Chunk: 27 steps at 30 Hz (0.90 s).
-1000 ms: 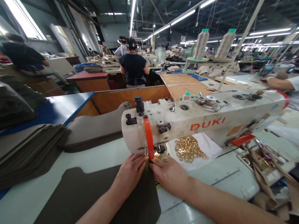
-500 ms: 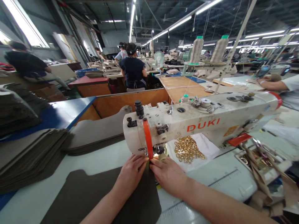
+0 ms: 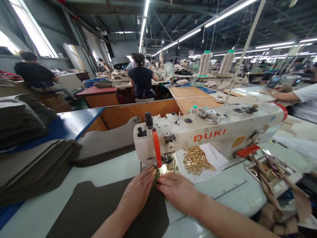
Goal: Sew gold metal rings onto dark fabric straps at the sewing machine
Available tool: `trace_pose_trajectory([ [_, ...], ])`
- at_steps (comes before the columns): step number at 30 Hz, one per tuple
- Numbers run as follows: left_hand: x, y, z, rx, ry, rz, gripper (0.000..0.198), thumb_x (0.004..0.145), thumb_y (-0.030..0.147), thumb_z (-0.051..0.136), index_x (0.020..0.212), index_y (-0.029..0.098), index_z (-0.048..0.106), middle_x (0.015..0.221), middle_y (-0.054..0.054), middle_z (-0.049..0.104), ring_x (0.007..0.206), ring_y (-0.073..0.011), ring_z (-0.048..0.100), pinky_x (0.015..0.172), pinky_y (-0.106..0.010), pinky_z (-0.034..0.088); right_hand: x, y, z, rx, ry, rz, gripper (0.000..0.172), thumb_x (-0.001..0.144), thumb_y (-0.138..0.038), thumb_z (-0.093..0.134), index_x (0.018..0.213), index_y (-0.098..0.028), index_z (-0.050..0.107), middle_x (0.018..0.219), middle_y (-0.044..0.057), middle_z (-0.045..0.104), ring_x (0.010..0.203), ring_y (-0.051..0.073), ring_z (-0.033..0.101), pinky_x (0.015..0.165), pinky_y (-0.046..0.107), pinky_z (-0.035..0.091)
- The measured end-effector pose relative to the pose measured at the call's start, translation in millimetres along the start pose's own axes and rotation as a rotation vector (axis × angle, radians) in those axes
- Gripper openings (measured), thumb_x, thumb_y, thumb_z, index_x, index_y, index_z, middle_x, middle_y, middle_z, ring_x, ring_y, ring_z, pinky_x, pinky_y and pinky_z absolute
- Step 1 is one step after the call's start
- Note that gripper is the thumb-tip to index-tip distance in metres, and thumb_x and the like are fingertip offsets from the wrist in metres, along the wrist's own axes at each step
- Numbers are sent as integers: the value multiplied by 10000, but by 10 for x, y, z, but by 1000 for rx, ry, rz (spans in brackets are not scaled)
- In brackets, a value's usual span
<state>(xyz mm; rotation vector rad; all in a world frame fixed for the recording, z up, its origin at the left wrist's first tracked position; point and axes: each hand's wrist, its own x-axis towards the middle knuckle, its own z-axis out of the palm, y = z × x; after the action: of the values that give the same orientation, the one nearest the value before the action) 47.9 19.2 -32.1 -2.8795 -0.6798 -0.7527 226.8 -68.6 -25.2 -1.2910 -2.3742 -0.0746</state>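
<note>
Bench (image 3: 109,167) spreading | machine head (image 3: 147,145) standing twelve o'clock | left hand (image 3: 138,188) lying flat, right hand (image 3: 177,187) half-curled, grips unclear, likely steadying dark fabric (image 3: 95,201)

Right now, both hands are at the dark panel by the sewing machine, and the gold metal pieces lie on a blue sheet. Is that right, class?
Not quite: the sheet under the gold metal pieces is white, not blue, as the head view shows. The left hand and right hand are indeed at the dark panel by the sewing machine.
</note>
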Motion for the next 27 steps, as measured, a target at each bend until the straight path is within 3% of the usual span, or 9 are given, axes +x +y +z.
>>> trace_pose_trajectory([
  [8, 17, -10, -16, 96, -27, 81, 391, 872, 61, 352, 1037, 169, 690, 1051, -65, 742, 998, -174, 679, 880, -282, 555, 7, 20, 46, -24, -32, -12, 88, 909, -167, 540, 946, -159, 619, 1080, 51, 665, 1062, 174, 562, 960, 296, 435],
  [16, 81, -16, -36, 164, 24, 159, 373, 867, 52, 349, 976, 109, 700, 951, -101, 760, 912, -191, 704, 813, -270, 570, 42, 36, 11, 3, -38, 4, 94, 912, -165, 536, 965, -147, 612, 1097, 51, 656, 1085, 162, 552, 1007, 271, 405],
  [27, 71, 0, -20, 150, -74, 65, 413, 874, 52, 326, 1025, 141, 700, 1011, -74, 752, 999, -167, 676, 910, -269, 532, 45, 44, 23, -1, -61, 0, 97, 913, -165, 534, 961, -143, 616, 1095, 56, 657, 1090, 171, 549, 998, 278, 413],
])
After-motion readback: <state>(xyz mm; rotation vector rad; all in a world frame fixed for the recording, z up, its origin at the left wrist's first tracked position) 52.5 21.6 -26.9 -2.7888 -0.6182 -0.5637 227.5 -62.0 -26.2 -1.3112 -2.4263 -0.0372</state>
